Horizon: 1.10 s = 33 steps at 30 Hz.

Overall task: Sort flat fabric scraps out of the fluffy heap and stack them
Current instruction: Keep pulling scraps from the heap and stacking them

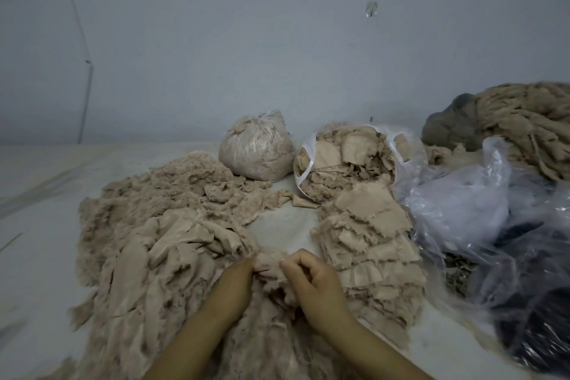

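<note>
A beige fluffy heap (160,194) spreads over the left and middle of the white floor sheet. Crumpled fabric lengths (166,256) lie on its near left part. A stack of flat beige scraps (367,237) stands on the right, layered like shingles. My left hand (231,284) and my right hand (311,281) meet at the near middle, both with curled fingers pinching a small fluffy scrap (270,264) between them.
A tied clear bag of fluff (256,148) and an open bag of scraps (348,154) stand at the back by the wall. Crumpled clear plastic with dark cloth (493,225) fills the right. A thick beige yarn bundle (530,123) lies at the far right.
</note>
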Each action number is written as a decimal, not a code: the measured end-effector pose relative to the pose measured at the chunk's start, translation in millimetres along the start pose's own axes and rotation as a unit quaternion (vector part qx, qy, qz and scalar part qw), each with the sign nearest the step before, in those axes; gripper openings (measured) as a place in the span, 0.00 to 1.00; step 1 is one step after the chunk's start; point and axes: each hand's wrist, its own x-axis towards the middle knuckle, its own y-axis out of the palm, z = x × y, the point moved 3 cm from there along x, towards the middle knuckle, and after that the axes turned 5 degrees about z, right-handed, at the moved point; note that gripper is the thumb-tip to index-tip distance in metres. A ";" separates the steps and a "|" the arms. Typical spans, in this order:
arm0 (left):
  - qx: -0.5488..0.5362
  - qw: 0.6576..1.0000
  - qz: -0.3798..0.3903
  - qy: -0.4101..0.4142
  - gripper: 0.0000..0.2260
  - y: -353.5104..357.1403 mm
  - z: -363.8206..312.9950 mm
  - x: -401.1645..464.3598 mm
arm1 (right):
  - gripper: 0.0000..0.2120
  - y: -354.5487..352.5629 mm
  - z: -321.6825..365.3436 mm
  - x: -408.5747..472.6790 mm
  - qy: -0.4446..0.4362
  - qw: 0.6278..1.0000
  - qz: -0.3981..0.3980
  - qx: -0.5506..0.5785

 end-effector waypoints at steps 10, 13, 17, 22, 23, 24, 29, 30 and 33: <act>-0.033 0.998 0.034 0.046 0.16 2.4 -34.0 -9.9 | 0.06 -3.5 -16.9 -14.6 0.121 0.990 0.072 0.028; -0.045 0.988 -0.119 -0.088 0.15 -18.6 -5.6 -5.7 | 0.06 -6.6 -21.1 -18.9 0.144 0.987 0.064 0.005; 0.027 0.996 -0.047 -0.070 0.14 -25.5 -3.6 -3.4 | 0.06 -25.7 -16.0 -13.3 0.175 0.971 -0.061 0.151; -0.018 0.993 0.086 0.074 0.29 -8.3 -43.4 -8.9 | 0.04 -24.7 1.1 1.0 0.152 0.942 -0.045 0.295; -0.012 0.991 0.107 0.081 0.25 -4.3 -45.6 -7.2 | 0.04 -23.5 3.4 2.1 0.149 0.940 -0.041 0.304; 0.009 0.991 0.105 0.084 0.17 -4.0 -45.8 -5.4 | 0.05 -24.2 4.0 3.1 0.152 0.940 -0.052 0.301; -0.077 0.995 0.054 0.040 0.10 -20.3 -38.5 -2.5 | 0.05 -39.6 -9.7 -2.2 0.215 0.960 -0.072 0.165; -0.076 0.994 0.054 0.058 0.10 -21.2 -42.3 -3.3 | 0.09 -38.7 -10.5 -5.0 0.227 0.968 -0.029 0.101; -0.080 0.990 0.047 0.103 0.11 -19.5 -53.0 -4.2 | 0.08 -26.0 -6.7 -9.8 0.201 0.976 0.076 0.019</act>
